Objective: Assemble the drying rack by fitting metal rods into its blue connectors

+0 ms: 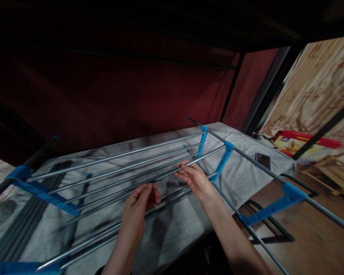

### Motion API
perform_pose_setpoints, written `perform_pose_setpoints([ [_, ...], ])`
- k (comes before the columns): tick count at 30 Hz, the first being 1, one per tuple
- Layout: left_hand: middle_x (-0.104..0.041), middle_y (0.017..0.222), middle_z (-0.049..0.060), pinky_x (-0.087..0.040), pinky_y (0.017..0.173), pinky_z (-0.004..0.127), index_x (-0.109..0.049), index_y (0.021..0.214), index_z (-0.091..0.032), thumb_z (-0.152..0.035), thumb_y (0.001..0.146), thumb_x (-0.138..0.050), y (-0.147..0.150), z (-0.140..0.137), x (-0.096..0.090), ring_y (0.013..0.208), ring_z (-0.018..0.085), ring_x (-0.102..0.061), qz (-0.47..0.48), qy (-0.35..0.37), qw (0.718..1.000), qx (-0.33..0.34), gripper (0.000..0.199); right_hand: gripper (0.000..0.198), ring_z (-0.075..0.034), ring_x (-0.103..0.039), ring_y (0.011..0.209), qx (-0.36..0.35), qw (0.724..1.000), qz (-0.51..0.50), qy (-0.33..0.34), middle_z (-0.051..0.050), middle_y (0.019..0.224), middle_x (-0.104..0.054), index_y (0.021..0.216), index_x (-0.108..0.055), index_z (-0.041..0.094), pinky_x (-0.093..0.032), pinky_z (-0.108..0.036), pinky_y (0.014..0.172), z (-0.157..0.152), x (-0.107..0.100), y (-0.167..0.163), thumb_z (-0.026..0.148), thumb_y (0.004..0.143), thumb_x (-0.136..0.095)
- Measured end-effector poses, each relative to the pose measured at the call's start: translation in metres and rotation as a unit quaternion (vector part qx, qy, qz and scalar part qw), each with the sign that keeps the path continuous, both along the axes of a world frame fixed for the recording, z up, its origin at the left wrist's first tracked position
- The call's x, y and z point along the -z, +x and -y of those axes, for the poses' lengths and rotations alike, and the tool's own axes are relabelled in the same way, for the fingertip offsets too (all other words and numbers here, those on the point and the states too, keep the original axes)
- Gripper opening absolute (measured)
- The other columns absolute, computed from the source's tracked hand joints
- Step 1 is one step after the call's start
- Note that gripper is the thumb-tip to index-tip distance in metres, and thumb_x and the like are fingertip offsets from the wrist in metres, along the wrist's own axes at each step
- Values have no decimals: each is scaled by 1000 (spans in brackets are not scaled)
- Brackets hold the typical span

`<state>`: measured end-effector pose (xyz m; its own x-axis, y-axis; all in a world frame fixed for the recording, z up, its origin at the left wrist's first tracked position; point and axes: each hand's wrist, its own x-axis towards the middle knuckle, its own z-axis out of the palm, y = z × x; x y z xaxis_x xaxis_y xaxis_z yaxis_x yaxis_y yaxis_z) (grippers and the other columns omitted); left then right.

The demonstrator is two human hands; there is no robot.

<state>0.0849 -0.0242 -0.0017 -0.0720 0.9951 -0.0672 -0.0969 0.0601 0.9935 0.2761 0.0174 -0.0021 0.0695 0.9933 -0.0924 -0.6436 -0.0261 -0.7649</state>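
A rack of silvery metal tubes (pixel 114 154) joined by blue plastic brackets (pixel 223 162) lies across a grey cloth. My right hand (pixel 193 176) is closed in a pinch around one metal tube (pixel 209 153), whose right end meets a blue bracket. That tube slants down leftward behind my left hand (pixel 140 198). The fingers of my left hand are curled together beside the tube; whether they grip it is hidden. At the left, another blue bracket (pixel 46 193) lies at the ends of several tubes.
Several dark grey tubes (pixel 25 217) lie in a bundle at the left on the grey cloth (pixel 186 225). A phone (pixel 263 160) rests toward the right edge. Beyond stand a red and yellow box (pixel 301 143) and a wooden crate (pixel 329 173). Long side rods extend toward me at right.
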Motion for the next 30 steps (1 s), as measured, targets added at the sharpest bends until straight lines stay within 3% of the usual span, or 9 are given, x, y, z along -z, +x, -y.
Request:
perform_pose_setpoints([
  [2, -68, 87, 7, -51, 71, 32, -68, 93, -19, -43, 87, -59, 0, 2, -1, 79, 21, -64, -144, 141, 977, -71, 26, 24, -14, -68, 73, -1, 1000, -1, 5, -3, 83, -73, 84, -66, 19, -61, -33, 79, 1, -1, 0, 23, 67, -83],
  [5, -67, 109, 8, -44, 96, 42, -65, 108, -23, -39, 93, -53, -6, -1, -2, 107, 26, -60, -366, 309, 872, -104, 25, 23, -13, -67, 70, -1, 1000, -1, 12, -3, 83, -72, 83, -66, 18, -61, -33, 79, 2, -3, 0, 25, 68, -82],
  [8, -65, 118, 10, -40, 99, 45, -59, 123, -23, -39, 96, -49, -14, -10, 4, 114, 29, -57, -490, 367, 788, -62, 33, 19, -12, -66, 69, -4, 1000, 0, 15, -2, 82, -72, 81, -66, 19, -61, -32, 79, 3, -4, -2, 25, 70, -80],
  [11, -67, 117, 10, -41, 95, 43, -56, 127, -23, -40, 98, -46, -20, -20, 18, 107, 28, -60, -547, 375, 749, -18, 35, 17, -12, -66, 70, -6, 1000, -2, 16, -1, 82, -71, 81, -65, 20, -60, -33, 81, 4, -4, -3, 23, 71, -79],
  [16, -71, 100, 7, -45, 79, 37, -63, 116, -24, -40, 99, -43, -28, -26, 31, 86, 26, -65, -578, 355, 735, -3, 30, 19, -14, -66, 70, -16, 1000, -7, 14, -1, 81, -71, 82, -65, 19, -60, -33, 79, 4, -5, -5, 19, 67, -77],
  [30, -68, 100, 6, -48, 83, 34, -61, 113, -22, -36, 99, -45, -21, -22, 16, 92, 23, -64, -556, 407, 725, 2, 25, 15, -13, -63, 68, 36, 999, -31, -15, -1, 80, -72, 81, -64, 21, -54, -28, 71, 10, -4, -9, 21, 67, -72],
])
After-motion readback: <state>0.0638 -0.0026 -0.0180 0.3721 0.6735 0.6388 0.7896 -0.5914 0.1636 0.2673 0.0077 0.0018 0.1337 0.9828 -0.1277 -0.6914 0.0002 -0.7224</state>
